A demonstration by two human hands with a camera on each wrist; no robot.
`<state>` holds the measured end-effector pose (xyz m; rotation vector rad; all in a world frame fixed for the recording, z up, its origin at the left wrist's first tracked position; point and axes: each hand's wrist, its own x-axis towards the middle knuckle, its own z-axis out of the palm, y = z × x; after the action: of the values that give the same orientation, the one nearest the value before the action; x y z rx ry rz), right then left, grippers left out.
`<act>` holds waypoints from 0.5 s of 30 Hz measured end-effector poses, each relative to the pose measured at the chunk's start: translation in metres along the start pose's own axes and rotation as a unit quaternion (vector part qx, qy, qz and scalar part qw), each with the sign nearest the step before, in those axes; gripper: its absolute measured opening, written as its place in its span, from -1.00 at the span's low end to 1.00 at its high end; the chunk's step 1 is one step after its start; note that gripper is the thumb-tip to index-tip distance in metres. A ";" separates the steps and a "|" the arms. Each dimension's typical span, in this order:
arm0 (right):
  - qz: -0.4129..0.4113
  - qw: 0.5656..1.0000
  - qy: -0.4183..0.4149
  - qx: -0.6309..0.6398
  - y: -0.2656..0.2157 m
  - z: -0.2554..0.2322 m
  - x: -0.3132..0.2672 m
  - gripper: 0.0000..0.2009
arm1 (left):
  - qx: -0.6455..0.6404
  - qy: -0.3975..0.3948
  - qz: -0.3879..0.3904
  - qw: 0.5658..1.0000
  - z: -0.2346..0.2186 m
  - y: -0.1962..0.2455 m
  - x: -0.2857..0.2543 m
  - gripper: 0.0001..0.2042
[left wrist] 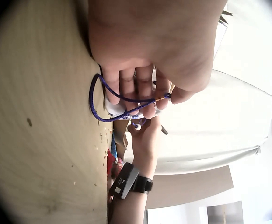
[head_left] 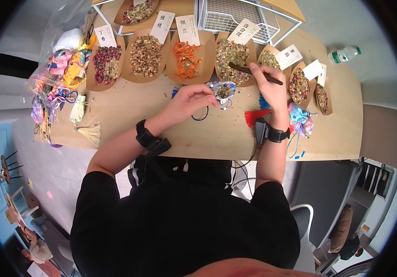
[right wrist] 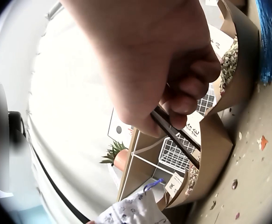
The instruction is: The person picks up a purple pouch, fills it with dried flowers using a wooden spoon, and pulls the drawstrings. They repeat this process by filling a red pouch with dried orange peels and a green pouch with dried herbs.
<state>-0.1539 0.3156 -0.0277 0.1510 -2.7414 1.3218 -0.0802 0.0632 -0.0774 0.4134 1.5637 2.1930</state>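
Observation:
In the head view my left hand (head_left: 197, 99) holds a small white pouch with blue print (head_left: 226, 90), its mouth spread and dried bits inside. The pouch's blue cord loop (left wrist: 95, 100) hangs by the left fingers in the left wrist view. My right hand (head_left: 270, 87) pinches dark tweezers (head_left: 240, 68), whose tips reach over the paper tray of pale green dried flowers (head_left: 232, 51). In the right wrist view the tweezer tips (right wrist: 195, 163) are at that tray, and the patterned pouch (right wrist: 133, 210) shows below.
Trays of orange petals (head_left: 187, 59), brown chips (head_left: 146, 55) and rosebuds (head_left: 106, 63) line the back left. Smaller trays (head_left: 300, 87) stand at the right, near a plastic bottle (head_left: 345, 55). Colourful pouches (head_left: 64, 64) pile at the left; a red tassel (head_left: 256, 117) lies near the right wrist.

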 end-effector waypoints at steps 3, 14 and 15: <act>-0.033 0.999 -0.012 0.001 0.001 0.007 -0.001 -0.62 | -0.002 0.000 0.005 1.000 0.001 -0.001 0.000 -0.84; -0.062 0.998 -0.002 0.005 0.009 0.008 0.000 -0.69 | 0.011 0.008 -0.001 1.000 0.001 -0.003 0.002 -0.82; -0.055 0.998 0.005 0.019 0.012 0.005 0.001 -0.70 | 0.009 0.008 0.000 1.000 0.001 -0.003 0.002 -0.82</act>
<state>-0.1563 0.3196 -0.0400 0.2933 -2.6582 1.3411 -0.0809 0.0660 -0.0801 0.4021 1.5936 2.1877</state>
